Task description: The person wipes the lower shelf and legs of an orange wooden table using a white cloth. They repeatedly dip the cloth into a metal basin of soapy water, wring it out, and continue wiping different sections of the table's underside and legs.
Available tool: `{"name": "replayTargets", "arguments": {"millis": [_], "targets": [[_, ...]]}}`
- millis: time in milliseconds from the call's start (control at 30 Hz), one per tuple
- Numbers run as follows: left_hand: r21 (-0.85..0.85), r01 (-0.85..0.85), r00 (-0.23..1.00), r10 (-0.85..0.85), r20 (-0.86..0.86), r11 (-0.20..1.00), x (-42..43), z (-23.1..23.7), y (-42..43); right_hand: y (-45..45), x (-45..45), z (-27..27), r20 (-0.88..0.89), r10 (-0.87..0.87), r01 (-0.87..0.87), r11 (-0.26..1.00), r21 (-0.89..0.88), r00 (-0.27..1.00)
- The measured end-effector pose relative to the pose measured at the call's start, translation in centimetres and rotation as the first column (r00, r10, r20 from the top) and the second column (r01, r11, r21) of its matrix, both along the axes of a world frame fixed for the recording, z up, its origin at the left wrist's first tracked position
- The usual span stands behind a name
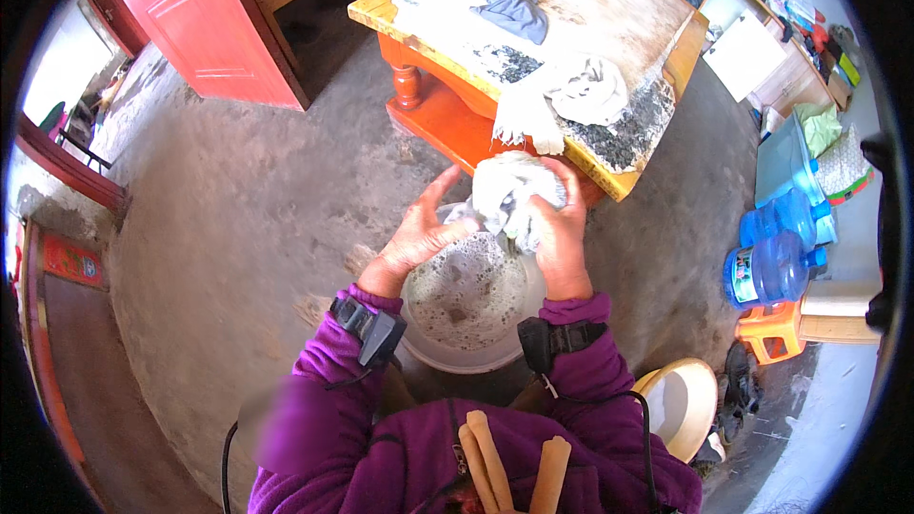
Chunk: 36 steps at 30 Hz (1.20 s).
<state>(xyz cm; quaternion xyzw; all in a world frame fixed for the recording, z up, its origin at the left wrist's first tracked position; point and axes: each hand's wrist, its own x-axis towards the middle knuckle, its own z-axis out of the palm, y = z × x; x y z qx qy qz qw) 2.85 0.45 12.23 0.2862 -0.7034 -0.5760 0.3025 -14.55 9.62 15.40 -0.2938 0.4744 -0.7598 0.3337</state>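
Note:
A bunched white wet-looking cloth [515, 193] is in my right hand [560, 232], above the far side of a round plastic basin [468, 364] of sudsy grey water [468, 293]. My left hand [427, 232] is spread at the left of the cloth, thumb close to its lower edge; nothing is gripped in it. Just beyond my hands, a crumpled white cloth with a fringed end [589, 91] lies on the corner of a wooden table [482, 75], the fringe hanging over the edge. A grey-blue cloth [510, 8] lies farther back on the tabletop.
An orange lower shelf [446, 127] runs beneath the table. At the right stand large blue water bottles [767, 270], an orange plastic stool [771, 334] and a tilted yellowish basin [685, 407] near dark shoes [739, 385]. An open red door [207, 21] is at the upper left.

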Motion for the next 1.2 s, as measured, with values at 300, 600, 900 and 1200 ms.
{"name": "replayTargets", "arguments": {"millis": [300,600,900,1200], "targets": [[0.008,-0.010,0.993,0.009,0.119,1.000,0.3,6.3,-1.7,0.4,-2.9,-1.0,-0.142,0.152,-0.143,0.987,0.070,0.978],[-0.158,-0.067,0.994,0.079,0.072,0.985,-0.1,15.6,-2.7,0.4,-2.9,-2.8,-0.263,0.350,-0.241,0.897,0.371,0.899],[0.224,-0.009,0.912,0.099,-0.398,0.975,-1.9,12.8,-1.8,-1.2,2.6,-4.9,-0.370,0.224,-0.249,0.968,-0.021,0.902],[0.642,0.230,0.783,0.252,-0.568,0.732,-1.9,3.1,2.9,-1.4,2.4,-8.6,0.585,0.134,-0.177,0.984,0.015,0.800]]}}
